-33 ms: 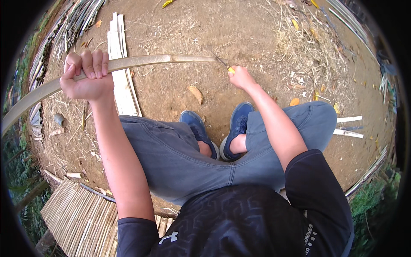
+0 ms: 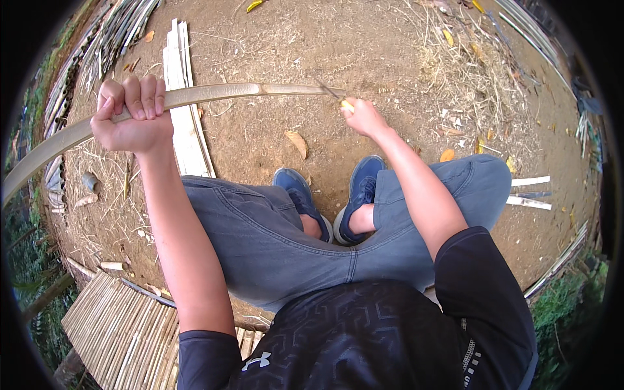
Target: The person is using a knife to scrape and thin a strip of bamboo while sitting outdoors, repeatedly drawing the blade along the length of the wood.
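My left hand (image 2: 133,116) is wrapped round a long bamboo strip (image 2: 218,92), which runs from the left edge of the view past the fist and narrows to the right. Near the strip's far right end, my right hand (image 2: 364,118) grips the yellow handle of a knife (image 2: 329,91). Its thin dark blade lies slantwise across the strip, seemingly against it; exact contact is too small to tell. Most of the handle is hidden in my fingers.
Pale split bamboo slats (image 2: 185,110) lie on the dirt behind my left hand. Bamboo piles (image 2: 117,39) stand at the far left, shavings (image 2: 474,71) at the far right. A slatted bamboo bench (image 2: 123,331) is at the lower left. My blue shoes (image 2: 299,198) rest below the strip.
My right hand and the knife have shifted slightly left along the bamboo strip. My left hand and the strip stay in place.
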`<state>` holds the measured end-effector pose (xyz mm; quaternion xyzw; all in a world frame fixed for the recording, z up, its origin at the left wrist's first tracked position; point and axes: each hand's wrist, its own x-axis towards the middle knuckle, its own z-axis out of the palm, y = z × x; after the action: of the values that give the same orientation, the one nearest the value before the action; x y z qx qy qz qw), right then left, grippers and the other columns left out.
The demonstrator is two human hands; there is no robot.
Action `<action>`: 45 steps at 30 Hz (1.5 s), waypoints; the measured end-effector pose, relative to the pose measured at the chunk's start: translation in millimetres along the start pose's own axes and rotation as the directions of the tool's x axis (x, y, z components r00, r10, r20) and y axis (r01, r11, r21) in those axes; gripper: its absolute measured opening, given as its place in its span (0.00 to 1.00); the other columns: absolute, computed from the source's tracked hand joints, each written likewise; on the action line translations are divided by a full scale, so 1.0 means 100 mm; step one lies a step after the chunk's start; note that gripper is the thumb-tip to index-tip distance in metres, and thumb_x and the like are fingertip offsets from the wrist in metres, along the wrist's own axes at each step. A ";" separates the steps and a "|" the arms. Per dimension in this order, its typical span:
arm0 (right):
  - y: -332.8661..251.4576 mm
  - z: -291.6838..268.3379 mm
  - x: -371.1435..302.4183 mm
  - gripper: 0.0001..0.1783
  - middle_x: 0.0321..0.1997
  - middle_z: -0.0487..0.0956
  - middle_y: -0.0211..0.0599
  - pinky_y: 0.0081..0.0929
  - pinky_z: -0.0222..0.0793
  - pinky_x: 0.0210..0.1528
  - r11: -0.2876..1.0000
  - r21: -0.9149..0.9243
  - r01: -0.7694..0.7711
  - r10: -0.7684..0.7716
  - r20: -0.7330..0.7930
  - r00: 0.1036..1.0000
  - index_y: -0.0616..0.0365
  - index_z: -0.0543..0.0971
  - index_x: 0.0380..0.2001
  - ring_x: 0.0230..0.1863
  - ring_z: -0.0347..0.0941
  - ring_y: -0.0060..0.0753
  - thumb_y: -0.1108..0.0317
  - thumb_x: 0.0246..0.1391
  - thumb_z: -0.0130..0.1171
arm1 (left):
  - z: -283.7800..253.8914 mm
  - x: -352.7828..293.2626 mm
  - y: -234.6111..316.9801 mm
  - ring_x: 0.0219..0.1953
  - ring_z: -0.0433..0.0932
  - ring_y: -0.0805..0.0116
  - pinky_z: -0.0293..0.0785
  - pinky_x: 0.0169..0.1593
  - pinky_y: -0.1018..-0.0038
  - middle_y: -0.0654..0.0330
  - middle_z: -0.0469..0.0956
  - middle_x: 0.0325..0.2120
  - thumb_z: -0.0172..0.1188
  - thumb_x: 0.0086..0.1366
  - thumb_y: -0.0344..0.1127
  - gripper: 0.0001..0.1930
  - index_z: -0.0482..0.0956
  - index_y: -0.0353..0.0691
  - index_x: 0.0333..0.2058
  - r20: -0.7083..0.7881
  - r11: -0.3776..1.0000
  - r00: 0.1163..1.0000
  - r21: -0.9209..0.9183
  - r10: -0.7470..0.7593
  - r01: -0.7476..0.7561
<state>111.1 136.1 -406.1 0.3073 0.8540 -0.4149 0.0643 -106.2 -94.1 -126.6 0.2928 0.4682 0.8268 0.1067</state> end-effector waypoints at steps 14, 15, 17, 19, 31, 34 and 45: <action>0.08 0.01 0.01 0.19 0.45 0.81 0.56 0.47 0.73 0.51 0.976 -0.055 -0.210 0.210 -0.013 0.978 0.57 0.78 0.49 0.47 0.79 0.55 0.58 0.60 0.52 | 0.05 0.00 0.01 0.10 0.50 0.77 0.49 0.16 0.80 0.69 0.51 0.07 0.43 0.53 0.42 0.12 0.53 0.51 0.16 0.007 1.000 1.000 -0.017 -0.006 0.006; 0.09 0.01 0.01 0.20 0.45 0.81 0.56 0.47 0.73 0.51 0.979 -0.030 -0.202 0.202 0.002 0.979 0.59 0.77 0.50 0.47 0.79 0.55 0.58 0.61 0.52 | 0.07 0.00 0.01 0.10 0.50 0.77 0.49 0.16 0.80 0.69 0.51 0.07 0.43 0.53 0.42 0.12 0.53 0.51 0.16 0.002 1.000 1.000 -0.020 -0.008 0.008; 0.10 0.01 0.01 0.20 0.47 0.81 0.56 0.46 0.73 0.52 0.984 -0.091 -0.153 0.151 -0.028 0.988 0.60 0.77 0.50 0.49 0.78 0.55 0.58 0.61 0.51 | 0.08 0.00 0.00 0.10 0.50 0.77 0.49 0.16 0.80 0.69 0.51 0.07 0.44 0.53 0.42 0.12 0.53 0.51 0.16 0.002 1.000 1.000 -0.020 -0.009 0.009; 0.11 0.01 0.01 0.20 0.47 0.81 0.56 0.45 0.73 0.51 0.929 -0.168 -0.330 0.329 -0.035 0.944 0.61 0.77 0.50 0.48 0.79 0.55 0.59 0.61 0.52 | 0.09 -0.02 0.01 0.10 0.50 0.77 0.48 0.16 0.79 0.69 0.51 0.07 0.44 0.53 0.42 0.12 0.53 0.51 0.16 0.010 1.000 1.000 -0.009 0.004 -0.004; 0.30 0.06 0.13 0.21 0.49 0.80 0.53 0.45 0.72 0.55 0.974 -0.099 -0.203 0.207 0.028 0.978 0.56 0.77 0.52 0.52 0.77 0.51 0.59 0.59 0.54 | 0.03 0.00 0.01 0.11 0.50 0.77 0.50 0.16 0.79 0.69 0.51 0.07 0.45 0.53 0.42 0.12 0.54 0.51 0.16 0.008 0.999 1.000 -0.035 -0.008 0.008; 0.29 0.03 0.10 0.20 0.43 0.82 0.53 0.47 0.74 0.53 0.882 -0.273 -0.385 0.388 -0.044 0.921 0.52 0.77 0.52 0.48 0.79 0.53 0.57 0.60 0.53 | 0.06 0.01 0.00 0.10 0.47 0.77 0.47 0.14 0.79 0.68 0.50 0.07 0.41 0.54 0.41 0.13 0.51 0.50 0.15 -0.036 0.999 0.999 -0.039 -0.008 0.006; 0.45 0.15 0.17 0.19 0.51 0.80 0.52 0.43 0.73 0.55 0.993 -0.066 -0.099 0.097 -0.040 0.995 0.60 0.80 0.47 0.54 0.77 0.50 0.59 0.59 0.55 | 0.09 -0.01 0.00 0.10 0.46 0.77 0.46 0.14 0.79 0.67 0.50 0.07 0.41 0.54 0.41 0.13 0.51 0.49 0.15 -0.045 0.999 0.999 -0.032 0.006 -0.008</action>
<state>121.4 154.0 -451.7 0.3540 0.8525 -0.3765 0.0791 -100.4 -88.2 -123.5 0.2741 0.4559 0.8410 0.0982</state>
